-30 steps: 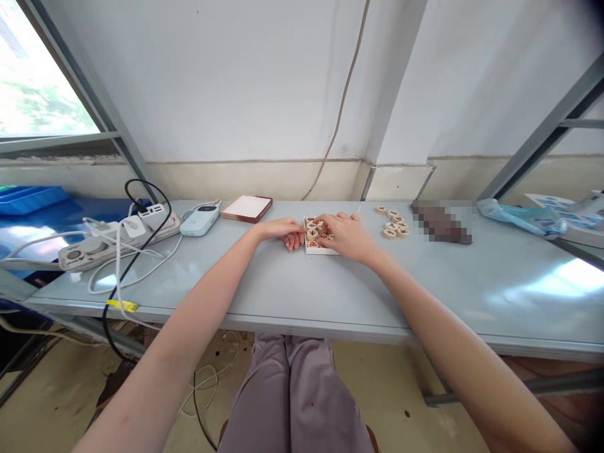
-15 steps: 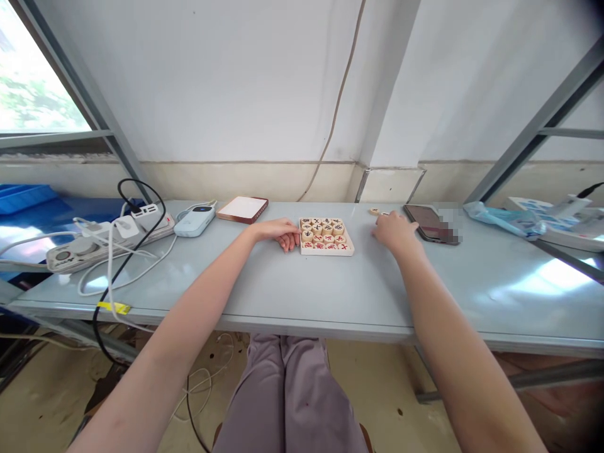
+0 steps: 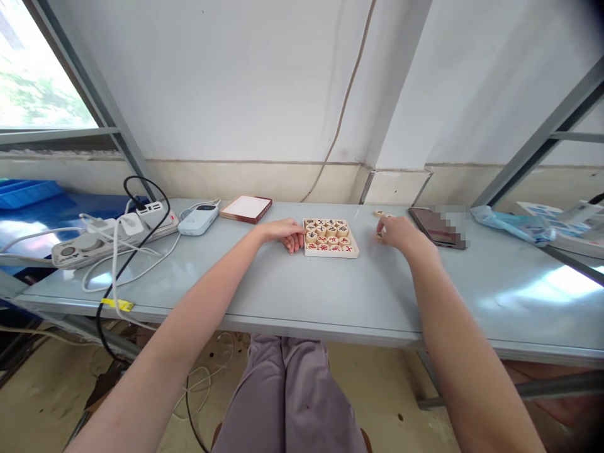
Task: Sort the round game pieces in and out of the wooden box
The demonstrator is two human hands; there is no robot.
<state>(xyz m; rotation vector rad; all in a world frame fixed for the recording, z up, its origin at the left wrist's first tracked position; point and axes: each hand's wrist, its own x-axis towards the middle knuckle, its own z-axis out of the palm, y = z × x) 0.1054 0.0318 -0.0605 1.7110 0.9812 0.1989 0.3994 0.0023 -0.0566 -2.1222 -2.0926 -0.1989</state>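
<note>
A shallow white box (image 3: pixel 333 253) lies on the grey table with rows of round Chinese chess pieces (image 3: pixel 331 233) inside, marked in black and red. My left hand (image 3: pixel 289 234) is closed on the box's left side, thumb at its upper left edge and fingers curled beneath. To the right of the box, my right hand (image 3: pixel 399 232) pinches a round chess piece (image 3: pixel 379 235) low over the tabletop; most of that piece is covered by the fingers. Just behind this hand, a loose chess piece (image 3: pixel 379 214) lies on the table, and another is partly hidden.
A brown-edged box lid (image 3: pixel 246 209) lies behind my left hand. Left of it are a pale blue device (image 3: pixel 199 218) and a power strip (image 3: pixel 101 242) with trailing cables. On the right lie a phone (image 3: pixel 435 225) and a blue plastic bag (image 3: pixel 507 224).
My right hand has drawn its fingers together and turned, and a chess piece now shows at its fingertips. My left hand stays at the box. The whole view has shifted slightly.
</note>
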